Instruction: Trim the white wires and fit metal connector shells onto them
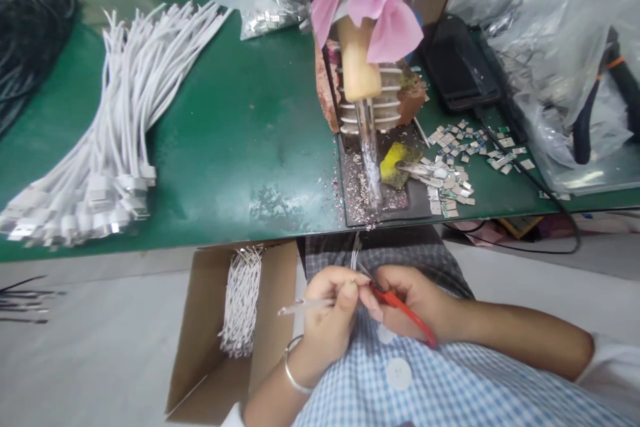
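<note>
My left hand (330, 310) is closed on a few white cables (313, 304), thumb and forefinger pinching them near their ends. Stripped reddish tips stick out on the left side of the hand, and other white strands run up toward the table edge. In my right hand (417, 300) is a red-handled cutting tool (407, 313), perhaps pliers or snips; its dark jaws point at the cables beside my left fingertips. The fingers partly cover the jaws, so I cannot tell whether they touch a wire.
On the green table (225, 127) lie a bundle of white USB cables (135, 100), a soldering iron (363, 73) on a coil stand, a yellow sponge (395, 163), small connector pieces (450, 183), a phone (460, 63) and dark-handled pliers (587, 117). Below, a cardboard box (273, 307) holds white cables.
</note>
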### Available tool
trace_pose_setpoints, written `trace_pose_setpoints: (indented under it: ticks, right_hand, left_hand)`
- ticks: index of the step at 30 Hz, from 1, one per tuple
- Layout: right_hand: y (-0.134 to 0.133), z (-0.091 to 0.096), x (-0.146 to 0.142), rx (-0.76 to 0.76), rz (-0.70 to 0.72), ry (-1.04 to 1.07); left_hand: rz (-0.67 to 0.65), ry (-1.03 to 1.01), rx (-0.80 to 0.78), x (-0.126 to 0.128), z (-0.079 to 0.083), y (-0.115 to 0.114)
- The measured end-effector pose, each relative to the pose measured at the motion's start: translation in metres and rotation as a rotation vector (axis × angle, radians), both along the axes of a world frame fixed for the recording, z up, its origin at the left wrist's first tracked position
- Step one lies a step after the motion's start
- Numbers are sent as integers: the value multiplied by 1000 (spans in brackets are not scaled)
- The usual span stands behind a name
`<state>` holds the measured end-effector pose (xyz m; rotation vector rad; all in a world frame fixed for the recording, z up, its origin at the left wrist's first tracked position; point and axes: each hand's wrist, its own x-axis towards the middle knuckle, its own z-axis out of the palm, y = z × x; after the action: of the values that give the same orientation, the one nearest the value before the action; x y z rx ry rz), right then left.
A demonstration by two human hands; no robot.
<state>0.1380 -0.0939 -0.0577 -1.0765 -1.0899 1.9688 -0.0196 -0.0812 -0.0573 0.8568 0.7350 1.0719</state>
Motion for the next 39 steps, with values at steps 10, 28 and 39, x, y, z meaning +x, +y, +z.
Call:
trace_pose_setpoints:
  ticks: [10,28,39]
  right_hand:
    - [8,0,20,416,-39,-306]
    - [19,13,40,906,-136,-436]
    - [29,21,51,952,62,-521]
  left_hand:
    - [-30,1,-75,-3,7,2]
    - [-110,-104,-214,0,7,4]
    - [-692,-62,-469,-6,9,10]
